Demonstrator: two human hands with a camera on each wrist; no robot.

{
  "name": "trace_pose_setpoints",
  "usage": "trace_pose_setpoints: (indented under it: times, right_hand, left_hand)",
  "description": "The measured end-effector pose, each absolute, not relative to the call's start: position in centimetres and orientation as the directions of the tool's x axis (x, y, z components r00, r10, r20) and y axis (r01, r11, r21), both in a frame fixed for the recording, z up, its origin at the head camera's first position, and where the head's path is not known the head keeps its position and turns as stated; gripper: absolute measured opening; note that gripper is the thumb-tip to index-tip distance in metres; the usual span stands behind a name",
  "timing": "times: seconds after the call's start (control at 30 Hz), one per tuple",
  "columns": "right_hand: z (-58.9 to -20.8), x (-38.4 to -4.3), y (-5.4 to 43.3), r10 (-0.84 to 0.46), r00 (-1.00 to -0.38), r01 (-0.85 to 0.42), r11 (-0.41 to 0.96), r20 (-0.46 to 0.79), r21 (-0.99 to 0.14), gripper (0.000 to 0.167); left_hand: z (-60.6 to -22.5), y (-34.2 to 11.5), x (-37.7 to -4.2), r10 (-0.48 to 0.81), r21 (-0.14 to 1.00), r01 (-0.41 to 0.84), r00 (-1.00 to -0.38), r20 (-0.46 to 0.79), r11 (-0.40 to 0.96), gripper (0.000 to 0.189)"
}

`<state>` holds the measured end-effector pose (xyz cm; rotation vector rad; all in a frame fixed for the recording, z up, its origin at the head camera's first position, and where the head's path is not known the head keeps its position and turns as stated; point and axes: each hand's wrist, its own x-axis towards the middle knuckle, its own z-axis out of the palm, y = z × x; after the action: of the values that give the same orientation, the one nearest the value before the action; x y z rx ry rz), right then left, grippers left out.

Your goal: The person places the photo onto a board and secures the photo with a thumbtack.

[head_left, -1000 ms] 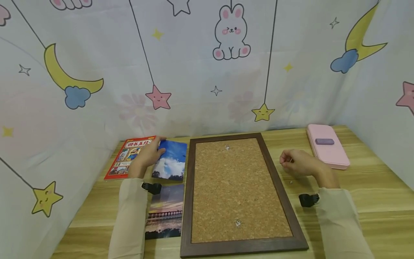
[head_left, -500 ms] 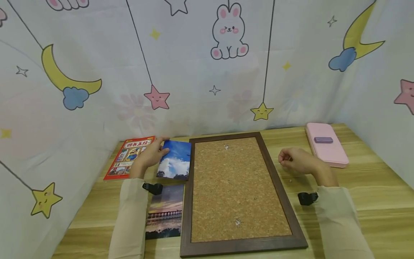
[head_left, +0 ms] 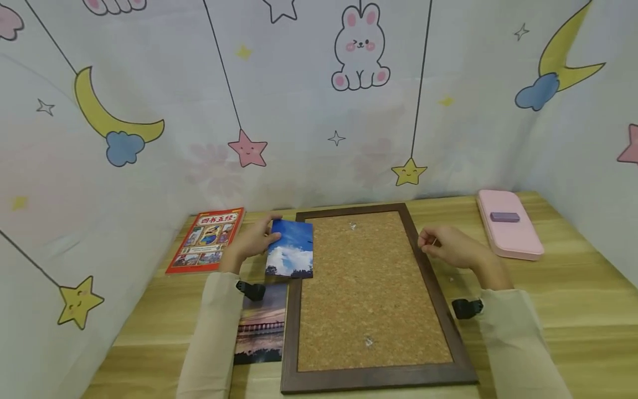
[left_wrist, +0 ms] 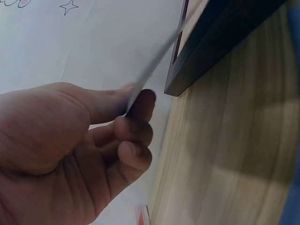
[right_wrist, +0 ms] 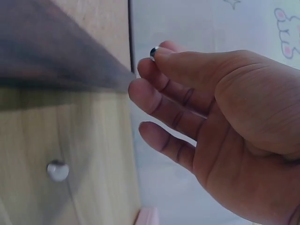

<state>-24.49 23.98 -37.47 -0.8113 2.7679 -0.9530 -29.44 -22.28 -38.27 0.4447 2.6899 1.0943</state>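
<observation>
My left hand (head_left: 256, 239) pinches the left edge of a sky photo (head_left: 291, 252) between thumb and fingers. The photo overlaps the left frame edge and cork of a brown-framed corkboard (head_left: 366, 293) in the head view; the left wrist view shows it edge-on, tilted off the table. Beside the board's right edge is my right hand (head_left: 448, 244), its thumb and forefinger pinching a small silver thumbtack (right_wrist: 153, 53), partly hidden by the thumb. Shiny silver bits sit near the cork's top (head_left: 353, 226) and bottom (head_left: 369, 342).
A sunset pier photo (head_left: 261, 327) lies left of the board, partly behind my left sleeve. A red-bordered book (head_left: 206, 241) lies at the back left, a pink case (head_left: 509, 224) at the back right. One silver round-headed piece (right_wrist: 58, 170) rests on the wooden table near my right hand.
My left hand has carried the sky photo rightward, from beside the corkboard to over its left frame edge. The right hand has shifted slightly left, closer to the frame.
</observation>
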Motion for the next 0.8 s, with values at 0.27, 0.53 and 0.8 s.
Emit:
trace_pose_setpoints:
  times: [0.27, 0.53, 0.8]
  right_hand:
    - [-35.9, -25.7, 22.4, -0.552, -0.832, -0.464, 0.644, 0.05, -0.609, 0.004]
    - [-34.6, -27.7, 21.0, -0.563, -0.826, -0.447, 0.622, 0.03, -0.643, 0.004]
    - [-34.1, -28.9, 19.6, -0.565, -0.825, -0.427, 0.632, -0.008, -0.646, 0.008]
  left_hand:
    - [-38.1, -21.0, -29.4, 0.392, 0.754, 0.175, -0.913, -0.116, 0.633, 0.054]
    - [-37.7, -18.9, -29.9, 0.415, 0.753, 0.191, -0.902, -0.119, 0.63, 0.056]
    - [-37.6, -17.1, -30.3, 0.452, 0.746, 0.204, -0.88, -0.143, 0.634, 0.058]
